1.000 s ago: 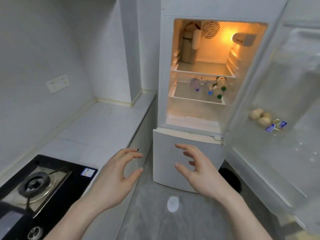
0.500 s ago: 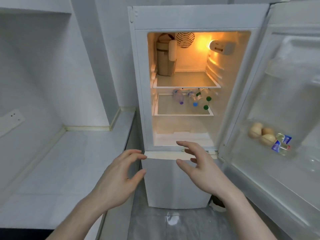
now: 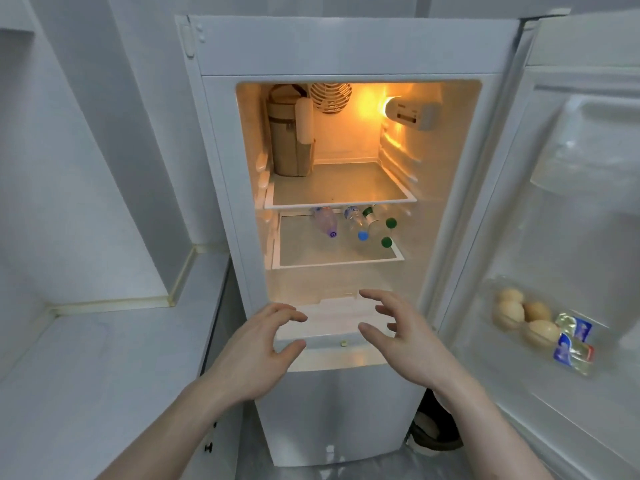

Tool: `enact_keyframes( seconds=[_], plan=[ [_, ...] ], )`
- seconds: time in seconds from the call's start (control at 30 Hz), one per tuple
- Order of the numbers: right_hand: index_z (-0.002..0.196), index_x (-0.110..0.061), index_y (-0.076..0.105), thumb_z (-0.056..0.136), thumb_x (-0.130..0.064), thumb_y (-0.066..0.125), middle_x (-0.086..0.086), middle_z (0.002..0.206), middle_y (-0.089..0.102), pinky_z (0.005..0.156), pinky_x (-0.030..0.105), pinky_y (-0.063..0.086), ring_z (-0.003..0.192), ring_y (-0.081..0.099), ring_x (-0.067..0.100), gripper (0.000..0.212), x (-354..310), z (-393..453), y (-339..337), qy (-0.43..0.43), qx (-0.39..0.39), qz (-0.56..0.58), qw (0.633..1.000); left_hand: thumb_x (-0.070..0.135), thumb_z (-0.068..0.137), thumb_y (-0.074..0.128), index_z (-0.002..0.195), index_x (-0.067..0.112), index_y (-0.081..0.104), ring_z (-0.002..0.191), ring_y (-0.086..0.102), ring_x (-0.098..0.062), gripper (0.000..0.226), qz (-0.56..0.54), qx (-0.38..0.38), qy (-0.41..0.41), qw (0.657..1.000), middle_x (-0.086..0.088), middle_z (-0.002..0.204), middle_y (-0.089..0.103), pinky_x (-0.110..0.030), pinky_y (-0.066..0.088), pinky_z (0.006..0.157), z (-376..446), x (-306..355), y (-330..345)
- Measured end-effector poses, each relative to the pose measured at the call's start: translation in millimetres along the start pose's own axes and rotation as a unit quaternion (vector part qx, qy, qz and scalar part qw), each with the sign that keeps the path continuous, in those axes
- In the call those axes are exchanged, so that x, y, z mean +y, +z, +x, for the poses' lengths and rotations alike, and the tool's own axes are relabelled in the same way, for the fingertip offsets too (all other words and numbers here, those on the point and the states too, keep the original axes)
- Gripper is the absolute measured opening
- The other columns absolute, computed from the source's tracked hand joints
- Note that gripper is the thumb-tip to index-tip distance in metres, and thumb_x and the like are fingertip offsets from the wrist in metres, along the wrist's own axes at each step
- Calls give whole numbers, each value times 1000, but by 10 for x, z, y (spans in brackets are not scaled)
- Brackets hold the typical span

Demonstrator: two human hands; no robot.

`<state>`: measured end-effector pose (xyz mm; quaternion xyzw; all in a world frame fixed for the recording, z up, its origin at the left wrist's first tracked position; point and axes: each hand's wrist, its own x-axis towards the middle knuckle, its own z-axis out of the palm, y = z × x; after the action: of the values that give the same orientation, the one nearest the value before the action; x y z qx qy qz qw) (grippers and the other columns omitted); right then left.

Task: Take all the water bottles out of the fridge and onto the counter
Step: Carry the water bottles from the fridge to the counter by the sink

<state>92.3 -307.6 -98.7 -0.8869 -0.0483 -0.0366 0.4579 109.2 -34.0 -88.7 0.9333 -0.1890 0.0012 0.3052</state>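
1. Four water bottles lie on their sides on the middle shelf [image 3: 322, 259] of the fridge [image 3: 346, 46], caps toward the open front: a pale bottle with a light cap [image 3: 325, 221], a blue-capped bottle [image 3: 356, 225] and two green-capped bottles [image 3: 375, 228], the last three bunched together toward the right. All are clear plastic; their rear ends are cut off by the shelf above, and how the two green-capped ones overlap is hard to make out.
2. Upper shelf [image 3: 341, 188]: a tall tan container [image 3: 289, 140] stands in the back left corner with a white oblong piece against its front. A round slatted vent [image 3: 330, 97] sits on the rear wall; the lamp housing [image 3: 410, 112] glows orange at upper right.
3. Left hand [image 3: 258, 344] and right hand [image 3: 405, 334] hover before the lower edge of the compartment, fingers curled and spread apart, palms facing each other, neither holding anything nor touching the bottles.
4. Door [image 3: 571, 202], swung open at right: its clear bin holds several pale eggs [image 3: 519, 313] beside blue-and-clear packets [image 3: 573, 341]; their print is unreadable.
5. Counter [image 3: 104, 358], pale and smooth, adjoins the fridge at left; nothing stands on the visible part.
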Motion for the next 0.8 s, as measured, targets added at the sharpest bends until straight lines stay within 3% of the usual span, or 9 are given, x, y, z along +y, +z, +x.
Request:
enact_keyframes(
  seconds=[0.13,0.27,0.4,0.53,0.8],
  plan=[
    [144,-49,48,100,-38,64,-30,145,44,110,28,44,131,49,-1,48,173,597,-76,-4,-16,-4,1000,43,98,62,133,42,55,120,49,4,36,-4,0,-11,1000,29,136,45,-19,38,101,596,-98,120],
    [145,-45,49,99,-38,66,-26,143,44,108,28,46,129,51,4,49,391,1190,-145,2,-9,-11,1000,43,96,63,136,41,52,116,55,-2,41,11,-15,-27,999,25,139,45,-24,42,99,1258,-185,228],
    [146,-43,48,99,-38,67,-28,138,42,102,23,44,128,51,5,51,626,1630,-195,7,-21,-11,1000,42,96,64,142,37,47,125,52,-10,49,15,-39,-61,997,14,145,44,-27,44,102,1967,-271,416],
    [147,-43,46,99,-37,67,-21,148,41,105,28,47,130,51,8,53,839,1932,-177,32,-25,-3,999,40,95,65,150,34,38,128,53,-23,61,39,-80,-111,990,2,152,39,-36,43,110,2653,-393,715],
    [150,-43,41,99,-33,68,-21,147,37,103,25,43,127,50,9,58,1113,2276,-121,72,-19,2,997,31,92,64,160,33,20,139,41,-32,81,94,-142,-152,974,-7,155,33,-46,41,114,3745,-515,1066]
  ],
)
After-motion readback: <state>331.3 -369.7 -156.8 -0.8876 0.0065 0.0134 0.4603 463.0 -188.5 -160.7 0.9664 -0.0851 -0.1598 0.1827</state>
